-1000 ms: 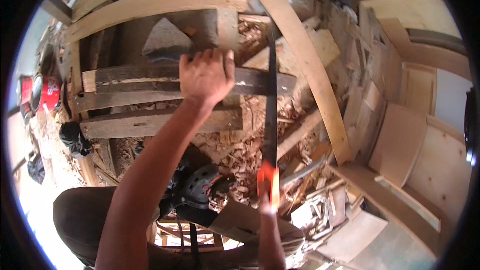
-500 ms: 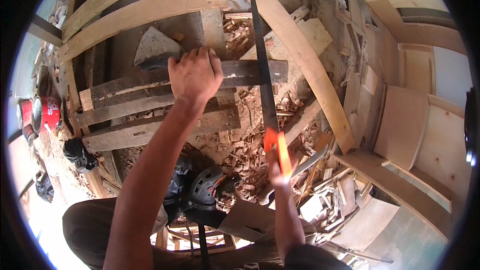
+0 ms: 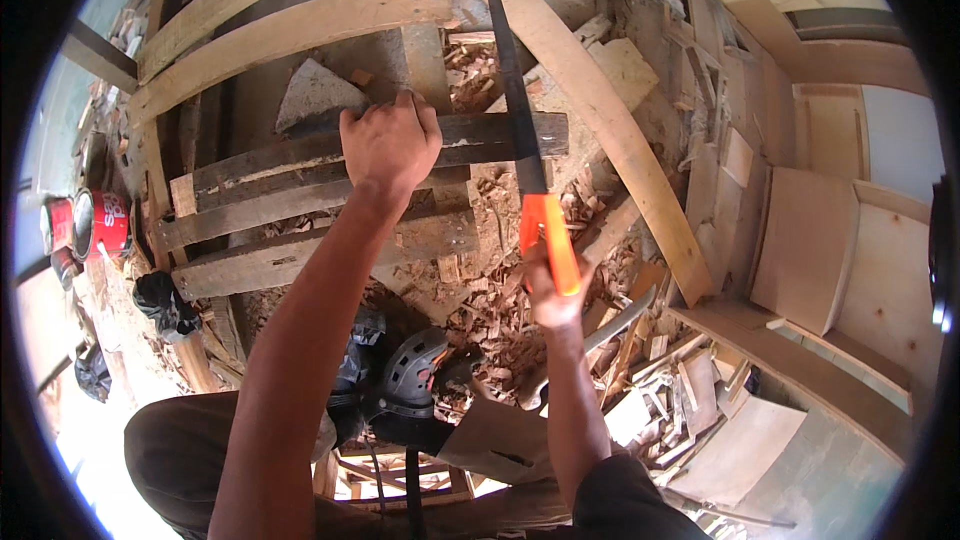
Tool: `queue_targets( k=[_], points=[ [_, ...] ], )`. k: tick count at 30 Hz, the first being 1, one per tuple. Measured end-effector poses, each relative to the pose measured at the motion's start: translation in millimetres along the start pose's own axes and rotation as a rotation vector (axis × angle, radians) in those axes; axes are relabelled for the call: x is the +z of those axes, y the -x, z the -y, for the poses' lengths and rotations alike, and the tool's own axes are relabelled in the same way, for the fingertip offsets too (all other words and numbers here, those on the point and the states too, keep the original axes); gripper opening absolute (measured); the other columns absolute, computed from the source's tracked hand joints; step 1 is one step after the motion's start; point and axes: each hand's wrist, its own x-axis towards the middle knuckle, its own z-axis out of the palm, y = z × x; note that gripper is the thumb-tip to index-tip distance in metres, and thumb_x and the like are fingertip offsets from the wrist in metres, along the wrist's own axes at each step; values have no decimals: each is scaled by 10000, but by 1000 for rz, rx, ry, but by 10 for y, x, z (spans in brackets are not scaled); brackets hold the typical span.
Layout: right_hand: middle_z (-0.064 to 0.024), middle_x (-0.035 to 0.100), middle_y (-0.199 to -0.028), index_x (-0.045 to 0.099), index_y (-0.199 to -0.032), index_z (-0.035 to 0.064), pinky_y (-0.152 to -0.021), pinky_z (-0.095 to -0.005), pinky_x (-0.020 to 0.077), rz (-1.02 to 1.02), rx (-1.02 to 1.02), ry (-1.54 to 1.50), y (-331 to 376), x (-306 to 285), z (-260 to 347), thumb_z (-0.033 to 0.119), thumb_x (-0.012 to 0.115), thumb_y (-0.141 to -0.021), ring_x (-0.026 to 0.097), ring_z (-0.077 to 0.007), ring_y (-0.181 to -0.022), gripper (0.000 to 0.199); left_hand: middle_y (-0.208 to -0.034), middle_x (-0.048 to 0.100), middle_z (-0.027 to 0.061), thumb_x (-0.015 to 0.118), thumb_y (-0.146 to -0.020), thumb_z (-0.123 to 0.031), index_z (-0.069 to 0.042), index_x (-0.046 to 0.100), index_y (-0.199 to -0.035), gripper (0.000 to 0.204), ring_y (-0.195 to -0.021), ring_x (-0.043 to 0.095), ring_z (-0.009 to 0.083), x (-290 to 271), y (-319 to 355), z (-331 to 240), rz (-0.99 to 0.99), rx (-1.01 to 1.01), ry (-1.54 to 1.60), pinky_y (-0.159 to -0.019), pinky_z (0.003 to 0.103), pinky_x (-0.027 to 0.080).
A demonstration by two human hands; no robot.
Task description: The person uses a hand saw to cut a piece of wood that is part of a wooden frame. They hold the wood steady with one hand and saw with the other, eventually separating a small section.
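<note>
head view: left hand (image 3: 388, 145) pressing dark plank (image 3: 300, 155), right hand (image 3: 550, 285) fingers gripping saw (image 3: 520, 120) amid wood scraps (image 3: 500, 310).

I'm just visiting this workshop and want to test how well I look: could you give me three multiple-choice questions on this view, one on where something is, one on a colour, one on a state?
1. Where does the left hand rest?
A. On the dark plank
B. On the red can
C. On the power tool

2. What colour is the handle of the handsaw?
A. Blue
B. Orange
C. Green

3. How is the right hand placed?
A. Open and flat on the floor
B. Closed round the saw handle
C. Resting on the person's knee

Answers:
1. A, the palm presses down on the dark plank, left of the blade.
2. B, the grip below the dark blade is bright orange.
3. B, the fingers wrap round the orange handle while the blade crosses the plank.
</note>
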Motion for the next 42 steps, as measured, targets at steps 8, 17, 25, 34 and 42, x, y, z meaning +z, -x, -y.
queue_targets(
  k=[8, 17, 25, 34, 42],
  points=[
    [-268, 681, -1248, 559, -1363, -103, -874, -378, 579, 212, 116, 82, 1522, -1041, 190, -35, 577, -867, 737, -261, -1001, 501, -735, 737, 109, 527, -943, -250, -99, 686, -790, 267, -682, 709, 264, 90, 78, 80, -238, 3, 30, -794, 452, 474],
    [11, 612, -699, 666, -1009, -3, -585, -256, 472, 87, 243, 95, 948, -266, -12, -3, 664, -882, 572, -88, -614, 126, -902, 747, 208, 427, -987, -330, -76, 747, -981, 408, -909, 725, 333, -168, 17, -13, 126, -87, 74, -935, 509, 462],
    [-56, 556, -573, 590, -687, 26, -465, -326, 412, -26, 548, 286, 1728, -855, 1800, 103, 687, -852, 537, -186, -469, 207, -1119, 751, 152, 401, -980, -348, -90, 772, -1053, 458, -1062, 715, 315, -328, -248, 37, 457, -165, 131, -1019, 473, 454],
    [-62, 586, -567, 637, -757, 27, -492, -321, 470, -143, 385, 499, 2932, -969, 1694, 139, 673, -865, 592, -147, -496, 159, -1253, 693, 202, 484, -907, -354, -70, 743, -1149, 454, -1188, 653, 378, -402, -317, 234, 450, -179, 217, -996, 484, 494],
    [-224, 674, -816, 663, -990, 0, -751, -513, 543, -77, 58, 815, 1489, -524, 467, 126, 746, -780, 678, -421, -814, 259, -1183, 669, 307, 444, -973, -395, 59, 665, -1115, 524, -1095, 645, 357, -1311, -350, 467, 453, 53, 460, -953, 458, 456]
  ],
)
